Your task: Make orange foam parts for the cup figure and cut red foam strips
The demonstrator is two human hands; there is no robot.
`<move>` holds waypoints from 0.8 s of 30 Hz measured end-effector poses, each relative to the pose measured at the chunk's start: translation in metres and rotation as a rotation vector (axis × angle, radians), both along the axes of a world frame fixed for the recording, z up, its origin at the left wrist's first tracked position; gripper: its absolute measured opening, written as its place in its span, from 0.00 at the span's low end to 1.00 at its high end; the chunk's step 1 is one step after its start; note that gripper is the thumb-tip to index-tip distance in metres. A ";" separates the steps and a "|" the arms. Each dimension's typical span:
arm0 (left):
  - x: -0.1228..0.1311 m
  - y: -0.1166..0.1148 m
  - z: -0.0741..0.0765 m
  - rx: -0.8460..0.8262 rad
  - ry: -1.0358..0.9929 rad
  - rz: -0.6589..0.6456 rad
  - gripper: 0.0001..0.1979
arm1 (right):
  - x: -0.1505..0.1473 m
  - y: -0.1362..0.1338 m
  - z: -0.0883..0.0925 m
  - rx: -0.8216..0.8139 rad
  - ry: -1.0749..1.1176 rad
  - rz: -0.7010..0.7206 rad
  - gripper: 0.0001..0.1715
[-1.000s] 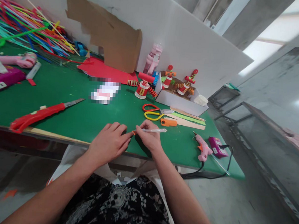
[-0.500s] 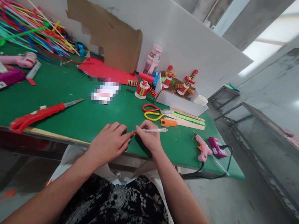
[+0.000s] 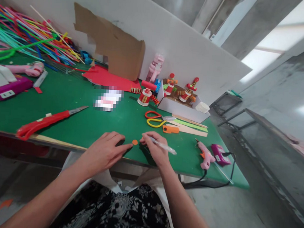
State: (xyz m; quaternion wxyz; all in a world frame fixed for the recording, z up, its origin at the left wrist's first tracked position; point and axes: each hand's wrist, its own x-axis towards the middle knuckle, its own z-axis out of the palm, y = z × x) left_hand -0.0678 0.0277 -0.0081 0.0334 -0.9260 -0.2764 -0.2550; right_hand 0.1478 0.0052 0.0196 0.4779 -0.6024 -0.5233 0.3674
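Small orange disc lies flat on the green worktop, near the edge on your side, between your hands. It is already round and separate, attached to nothing; any mark on it is too small to make out. Your left hand rests beside it, fingers loosely spread, nothing visibly pinched; the forefinger reaches the rim, touching or just beside, cannot tell which. Your right hand pinches a clear pen just right of the disc, apart from it; its writing end is hard to see. Beyond: an orange paper piece with a dark round spot or hole, scissors and flat, unfolded paper strips. Right: pink glue gun, lying down, out of use. Left: red-handled knife, also unheld. Farther back, a red-and-white cup figure stands beside a white box holding two more; those three look largely assembled, the disc still a loose part.
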 end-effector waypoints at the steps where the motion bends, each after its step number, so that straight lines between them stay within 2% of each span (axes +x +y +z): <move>1: -0.006 0.001 0.000 -0.011 -0.003 -0.037 0.17 | 0.001 -0.007 0.001 0.021 -0.072 0.019 0.13; 5: -0.016 0.000 0.005 -0.020 0.016 -0.099 0.17 | 0.002 -0.023 0.001 0.164 -0.340 0.120 0.10; 8: -0.006 -0.008 0.011 0.037 0.005 -0.049 0.15 | -0.001 -0.025 -0.002 0.247 -0.519 0.145 0.10; 11: 0.009 -0.021 0.012 0.100 -0.038 0.022 0.14 | -0.006 -0.026 -0.004 0.239 -0.610 0.127 0.10; 14: 0.016 -0.031 0.008 0.120 -0.070 0.098 0.14 | -0.013 -0.032 -0.003 0.201 -0.535 0.112 0.10; 18: 0.016 -0.044 0.004 0.149 -0.121 0.180 0.14 | -0.015 -0.037 0.002 0.086 -0.287 0.037 0.14; 21: 0.020 -0.054 0.002 0.141 -0.151 0.201 0.14 | -0.010 -0.030 0.006 0.059 -0.180 -0.051 0.17; 24: 0.028 -0.061 0.001 0.119 -0.124 0.236 0.15 | -0.008 -0.016 0.008 0.085 -0.107 -0.113 0.16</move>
